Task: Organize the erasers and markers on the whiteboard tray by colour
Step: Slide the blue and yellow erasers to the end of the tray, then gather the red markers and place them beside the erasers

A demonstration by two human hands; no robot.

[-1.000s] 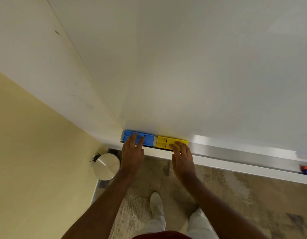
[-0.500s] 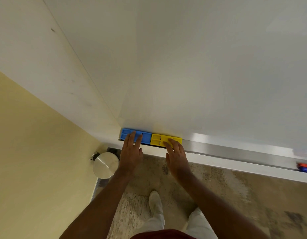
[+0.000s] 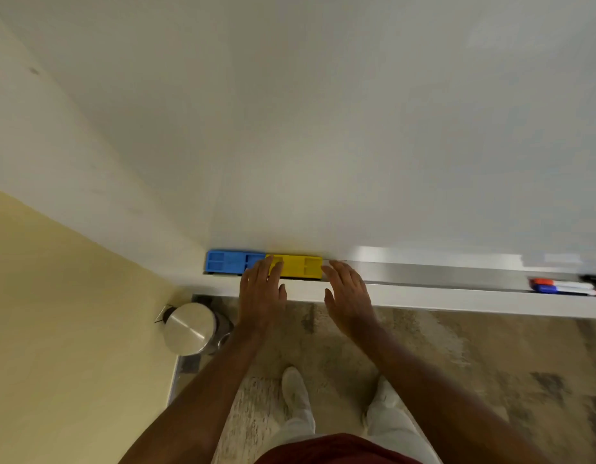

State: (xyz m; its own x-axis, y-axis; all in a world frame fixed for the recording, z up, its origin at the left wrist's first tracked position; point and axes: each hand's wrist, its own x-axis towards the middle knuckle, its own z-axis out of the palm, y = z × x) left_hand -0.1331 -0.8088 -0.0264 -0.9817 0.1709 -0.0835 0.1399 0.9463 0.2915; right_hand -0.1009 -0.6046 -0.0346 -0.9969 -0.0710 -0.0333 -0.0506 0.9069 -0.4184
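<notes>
Both hands are open flat: left hand [image 3: 261, 296] fingertips over the touching blue eraser [image 3: 230, 261] and yellow eraser [image 3: 298, 265] (end to end), right hand [image 3: 348, 296] beside them

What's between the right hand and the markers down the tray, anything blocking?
Nothing visible. The right hand sits open just right of the yellow eraser; from there the tray runs bare to the markers at its far right end. The blue eraser and left hand are on the other side.
</notes>
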